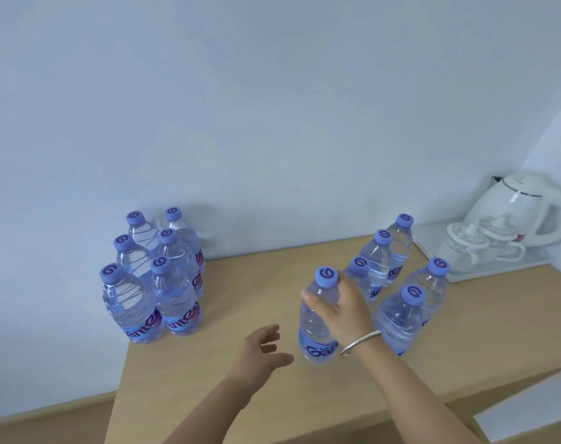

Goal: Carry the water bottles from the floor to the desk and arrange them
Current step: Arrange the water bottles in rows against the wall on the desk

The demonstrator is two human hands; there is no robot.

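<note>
Clear water bottles with purple caps stand on the wooden desk (240, 363). Several form a tight block (151, 277) at the desk's left back, against the wall. Several more stand in a looser group (397, 283) on the right. My right hand (340, 309) grips the upper part of the nearest bottle (316, 328), which stands upright at the front of the right group. A silver bangle sits on that wrist. My left hand (263, 347) hovers just left of this bottle with fingers spread, holding nothing.
A white electric kettle (522, 209) and two white cups (471, 245) sit on a white tray (496, 270) at the desk's back right corner. The white wall rises right behind the desk. The desk's left edge drops off near the left bottle block.
</note>
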